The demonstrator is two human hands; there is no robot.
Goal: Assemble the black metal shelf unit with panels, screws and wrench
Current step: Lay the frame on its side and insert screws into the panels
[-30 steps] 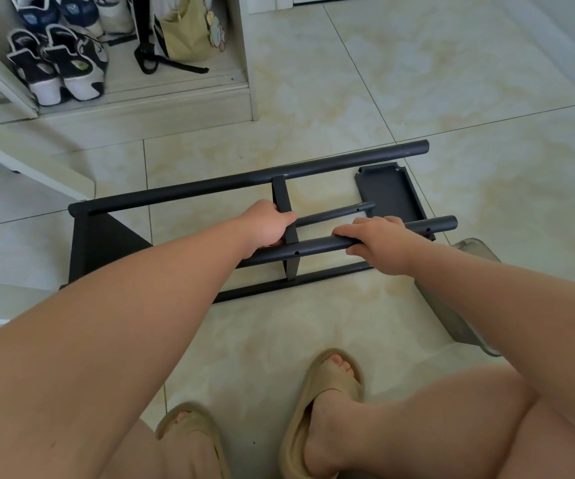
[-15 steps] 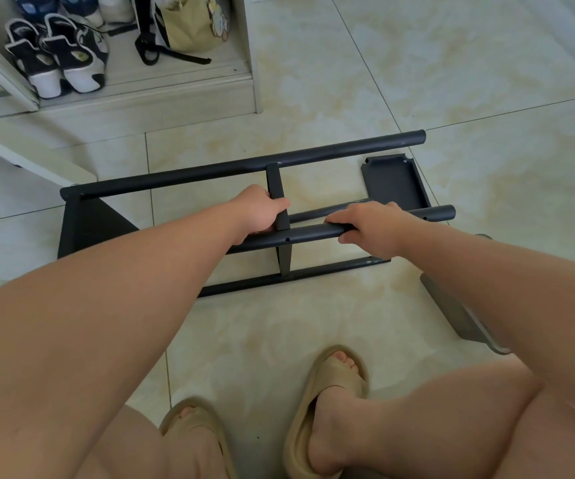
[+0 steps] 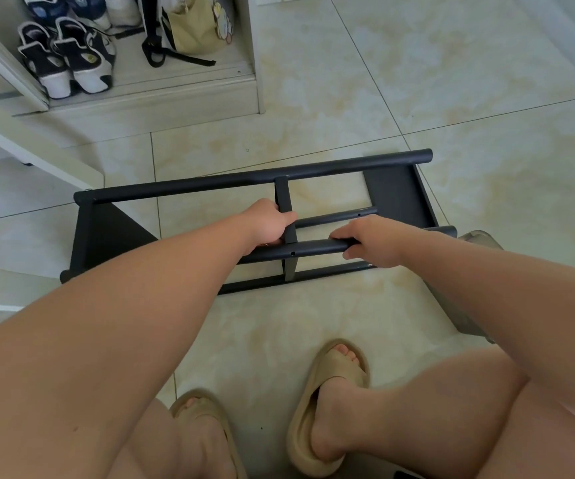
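The black shelf frame [image 3: 175, 189] lies on its side on the tiled floor [image 3: 452, 81], straight ahead of both my hands. My left hand [image 3: 269, 223] is closed round the flat cross strip [image 3: 284, 198] just where it meets the near tube [image 3: 317, 248], fingers hooked over the strip's right edge. My right hand [image 3: 372, 242] is wrapped over that same near tube a little to the right, knuckles up, fingertips tucked under it. Between the two hands the tube shows a small screw hole [image 3: 293, 253] (the only one I can make out on it).

Just beyond my right hand runs a thinner inner tube [image 3: 334, 217], and past that the long far tube [image 3: 348, 164]. A dark end panel [image 3: 396, 198] closes the frame to the right of my right hand; a second panel [image 3: 106, 233] sits out to the left of my left forearm. Nearer to me than both hands runs the lower rail [image 3: 313, 275].

Beside my right wrist is a grey translucent plastic thing [image 3: 479, 238], mostly hidden by my forearm, so I cannot tell what it is. Below my hands, close to me, my feet rest in beige slides [image 3: 327, 402]. Far beyond my left hand, sneakers [image 3: 68, 60] and a tan bag [image 3: 196, 25] sit in an open cupboard.
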